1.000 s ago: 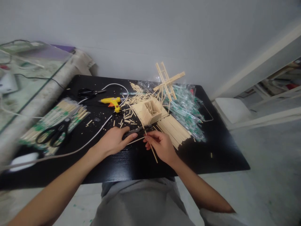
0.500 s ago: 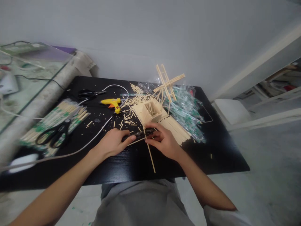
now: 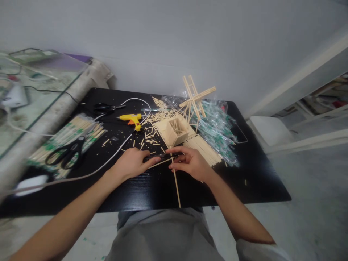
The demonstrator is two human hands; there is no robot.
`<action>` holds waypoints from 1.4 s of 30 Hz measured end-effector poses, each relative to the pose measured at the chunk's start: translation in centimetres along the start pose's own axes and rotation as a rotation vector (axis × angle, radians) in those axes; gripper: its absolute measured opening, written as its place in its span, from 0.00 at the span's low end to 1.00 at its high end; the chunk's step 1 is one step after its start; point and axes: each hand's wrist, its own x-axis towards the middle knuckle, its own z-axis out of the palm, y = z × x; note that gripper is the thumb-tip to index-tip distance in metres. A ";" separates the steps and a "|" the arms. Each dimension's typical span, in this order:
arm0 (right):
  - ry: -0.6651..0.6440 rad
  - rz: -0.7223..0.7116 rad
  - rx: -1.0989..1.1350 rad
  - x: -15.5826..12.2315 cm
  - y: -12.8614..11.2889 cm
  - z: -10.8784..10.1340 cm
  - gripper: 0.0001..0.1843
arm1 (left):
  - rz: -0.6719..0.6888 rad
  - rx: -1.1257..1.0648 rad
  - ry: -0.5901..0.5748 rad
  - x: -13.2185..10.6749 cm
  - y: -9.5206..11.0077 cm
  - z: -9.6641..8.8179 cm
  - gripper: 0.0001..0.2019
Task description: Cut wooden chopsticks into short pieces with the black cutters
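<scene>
My left hand [image 3: 132, 163] is closed on the handle of a small dark cutting tool [image 3: 160, 156] lying across the black table [image 3: 152, 192]. My right hand [image 3: 190, 162] pinches a long thin wooden stick [image 3: 176, 185] that runs from the tool's jaws toward the table's front edge. Just behind my hands stands a small open box built of sticks [image 3: 174, 129], with a stick windmill frame [image 3: 196, 96] behind it.
A yellow glue gun [image 3: 132, 118] with a white cord [image 3: 108, 159], loose stick offcuts [image 3: 148, 136], a flat row of sticks [image 3: 203, 148], crumpled green-printed wrappers [image 3: 217, 134], black scissors [image 3: 67, 152] on packed chopsticks, and smaller scissors [image 3: 104, 107] lie on the table. A glass-topped surface [image 3: 35, 94] lies to the left.
My right hand slid forward over the tool, and the stick swung from slanting to pointing almost straight at me. My left hand stayed on the tool.
</scene>
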 end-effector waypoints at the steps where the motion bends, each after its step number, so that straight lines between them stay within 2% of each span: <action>1: 0.006 -0.006 -0.004 -0.1 -0.1 -0.1 0.27 | -0.013 0.003 0.001 0.1 -0.2 0.0 0.35; 6: 0.058 -0.049 -0.011 -1.0 -0.5 -0.5 0.29 | -0.079 -0.147 0.074 0.5 -1.4 -0.3 0.33; 11: -0.044 -0.027 0.028 -0.9 -0.1 0.1 0.24 | -0.139 -0.615 0.215 0.8 -1.2 0.5 0.26; 15: -0.121 0.026 0.131 -0.2 1.0 0.9 0.20 | -0.134 -0.917 0.161 0.7 0.0 1.3 0.17; 19: -0.169 0.058 0.170 0.1 2.0 1.5 0.19 | -0.059 -1.009 0.114 0.7 0.5 1.7 0.16; 23: -0.166 0.063 0.160 0.2 2.5 1.6 0.18 | -0.024 -1.033 0.089 0.7 0.3 1.9 0.14; 27: -0.145 0.063 0.132 0.2 2.5 1.5 0.18 | -0.071 -1.058 0.070 0.7 0.4 2.0 0.14; 30: -0.075 0.071 0.149 0.0 2.6 1.2 0.21 | -0.151 -1.016 0.208 0.8 0.3 1.9 0.14; 33: -0.001 0.111 0.144 -0.2 3.0 0.7 0.22 | -0.212 -0.858 0.434 1.1 -0.3 1.8 0.14; 35: 0.030 0.133 0.133 -0.3 3.2 0.4 0.21 | -0.232 -0.732 0.514 1.2 -0.9 1.7 0.14; 38: 0.054 0.145 0.140 -0.5 3.4 0.3 0.24 | -0.271 -0.579 0.532 1.3 -1.7 1.8 0.15; 42: 0.060 0.190 0.204 -0.5 3.0 0.7 0.26 | -0.306 -0.505 0.503 1.4 -1.9 2.0 0.15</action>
